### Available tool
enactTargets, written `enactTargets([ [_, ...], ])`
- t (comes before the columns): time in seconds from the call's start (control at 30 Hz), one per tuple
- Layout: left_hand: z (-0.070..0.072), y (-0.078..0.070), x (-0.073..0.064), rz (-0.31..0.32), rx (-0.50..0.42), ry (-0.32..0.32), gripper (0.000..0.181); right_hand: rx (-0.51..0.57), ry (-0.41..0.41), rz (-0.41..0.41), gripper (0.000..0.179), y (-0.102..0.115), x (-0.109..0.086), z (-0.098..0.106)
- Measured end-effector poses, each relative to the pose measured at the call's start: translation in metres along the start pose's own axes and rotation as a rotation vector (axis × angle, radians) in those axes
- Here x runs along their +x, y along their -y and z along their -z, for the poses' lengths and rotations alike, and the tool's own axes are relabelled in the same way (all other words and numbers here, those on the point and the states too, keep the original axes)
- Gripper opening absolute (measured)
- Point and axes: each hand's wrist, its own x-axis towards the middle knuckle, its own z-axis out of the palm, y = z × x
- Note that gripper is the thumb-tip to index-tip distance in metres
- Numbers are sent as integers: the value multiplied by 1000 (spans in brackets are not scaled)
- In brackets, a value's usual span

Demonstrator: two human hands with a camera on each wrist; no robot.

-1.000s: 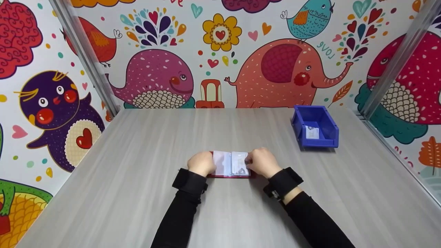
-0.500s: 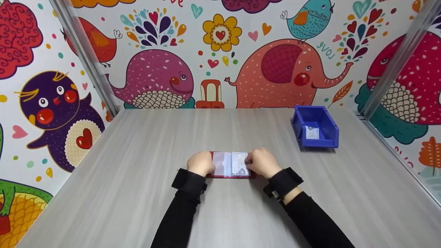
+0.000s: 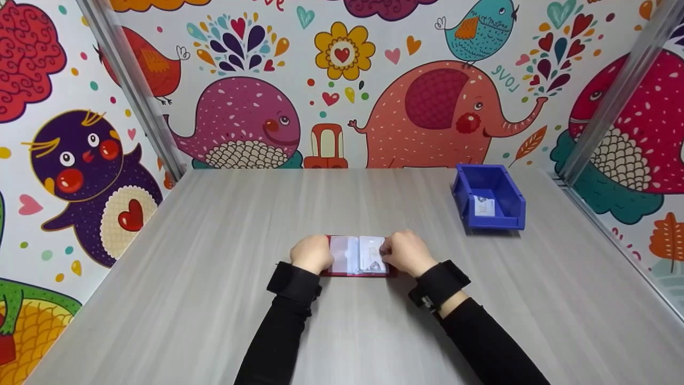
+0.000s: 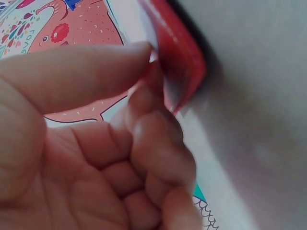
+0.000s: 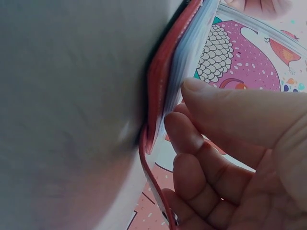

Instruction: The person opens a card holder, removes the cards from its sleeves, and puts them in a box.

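A red card holder (image 3: 355,275) lies spread on the table between the two hands, with clear plastic sleeves inside. Its left sleeve (image 3: 343,255) looks see-through, while a pale printed card (image 3: 370,252) shows on the right side. My left hand (image 3: 311,253) pinches the holder's left edge between thumb and index finger, beside the red cover (image 4: 180,57) in the left wrist view. At the opposite edge is my right hand (image 3: 410,253), its thumb against the stack of sleeves (image 5: 180,72) and its other fingers curled. A thin red strap (image 5: 152,175) hangs from the cover.
A blue open-front bin (image 3: 494,222) stands at the back right of the table, holding a pale card (image 3: 484,206). Printed cartoon walls with metal corner posts (image 3: 614,96) border the table (image 3: 240,214). Both wrists wear black bands (image 3: 441,283).
The left sleeve has shifted slightly, and a little more red cover shows at its upper left corner. Both hands stay nearly in place.
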Motion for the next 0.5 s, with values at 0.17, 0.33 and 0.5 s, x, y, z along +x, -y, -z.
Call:
enactTargets([
  [0.17, 0, -1, 0, -11, 12, -6, 9, 2, -2, 0, 11, 0, 0, 0],
  [0.33, 1, -2, -1, -17, 15, -23, 11, 1, -2, 5, 14, 0, 0, 0],
  [0.5, 3, -10, -3, -39, -1, -56, 12, -6, 14, -16, 9, 2, 0, 0],
])
